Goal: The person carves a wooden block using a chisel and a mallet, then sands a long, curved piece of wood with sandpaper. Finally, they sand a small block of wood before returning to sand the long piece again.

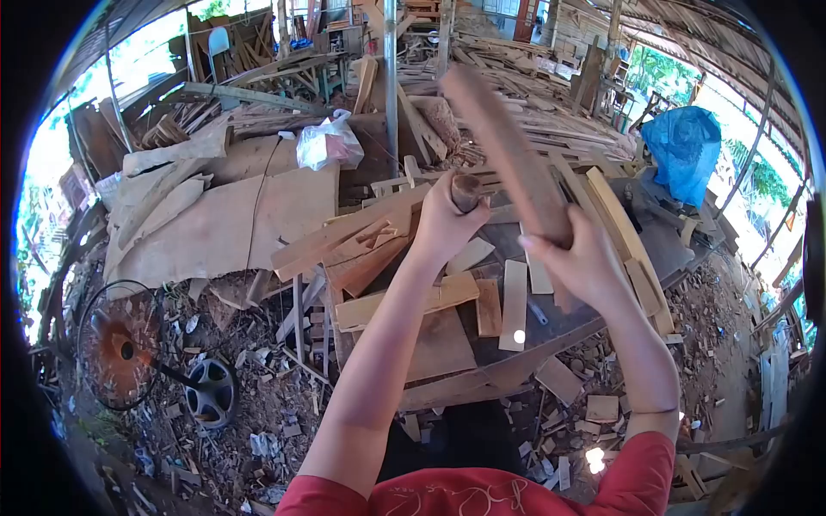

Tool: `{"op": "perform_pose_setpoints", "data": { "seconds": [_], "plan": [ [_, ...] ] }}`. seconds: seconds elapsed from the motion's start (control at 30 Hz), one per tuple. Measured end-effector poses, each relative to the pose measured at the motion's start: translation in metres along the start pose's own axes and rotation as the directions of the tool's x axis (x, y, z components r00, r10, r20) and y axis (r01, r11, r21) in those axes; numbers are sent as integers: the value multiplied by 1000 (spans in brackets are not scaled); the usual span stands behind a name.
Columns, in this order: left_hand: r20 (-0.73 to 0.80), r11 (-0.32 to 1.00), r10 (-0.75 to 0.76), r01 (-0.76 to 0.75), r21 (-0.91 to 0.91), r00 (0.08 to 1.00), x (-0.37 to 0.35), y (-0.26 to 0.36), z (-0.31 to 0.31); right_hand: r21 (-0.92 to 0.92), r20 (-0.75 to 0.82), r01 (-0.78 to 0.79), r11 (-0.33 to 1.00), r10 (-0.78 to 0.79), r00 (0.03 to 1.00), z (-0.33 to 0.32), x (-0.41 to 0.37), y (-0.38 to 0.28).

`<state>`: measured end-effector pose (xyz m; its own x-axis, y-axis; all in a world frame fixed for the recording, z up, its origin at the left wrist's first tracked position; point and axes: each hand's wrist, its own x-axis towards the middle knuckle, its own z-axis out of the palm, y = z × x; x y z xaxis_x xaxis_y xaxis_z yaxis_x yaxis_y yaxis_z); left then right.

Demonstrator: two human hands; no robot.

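My right hand (575, 260) is wrapped round a long brown wooden board (508, 146), which tilts up and away to the left above the workbench. My left hand (449, 219) is closed round a piece of wood with a rounded brown end (465, 191); most of it is hidden in the fist, so its kind cannot be made out. Below the hands, a pale wood block (409, 301), a small brown block (489, 308) and a light flat strip (514, 301) lie on the bench. A dark pen-like item (538, 311) lies beside the strip.
A long yellowish plank (632, 249) lies along the bench's right side, near a blue tarp (684, 150). A plywood sheet (219, 224) and white plastic bag (329, 142) are at left. A fan (125, 348) stands lower left, among ground scraps. A metal post (391, 86) rises behind.
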<state>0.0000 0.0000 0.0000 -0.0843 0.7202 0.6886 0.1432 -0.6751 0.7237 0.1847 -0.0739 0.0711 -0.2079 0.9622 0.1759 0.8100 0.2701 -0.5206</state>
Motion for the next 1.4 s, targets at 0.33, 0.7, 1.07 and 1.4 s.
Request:
{"op": "perform_pose_setpoints", "data": {
  "seconds": [0.33,0.7,1.07,1.4],
  "plan": [
    [4,997,-13,13,-82,1000,2,4,6,83,-316,174,981,-140,938,5,-8,-10],
    [-34,998,-63,62,-32,997,3,1,-10,609,-490,372,700,-35,871,0,-3,9],
    [15,997,-79,79,1,997,0,13,-5,143,-341,141,980,-85,936,-16,-21,28],
    [104,989,-87,73,129,991,-4,17,18,-350,44,-206,914,236,971,67,19,119]
  ]
}}
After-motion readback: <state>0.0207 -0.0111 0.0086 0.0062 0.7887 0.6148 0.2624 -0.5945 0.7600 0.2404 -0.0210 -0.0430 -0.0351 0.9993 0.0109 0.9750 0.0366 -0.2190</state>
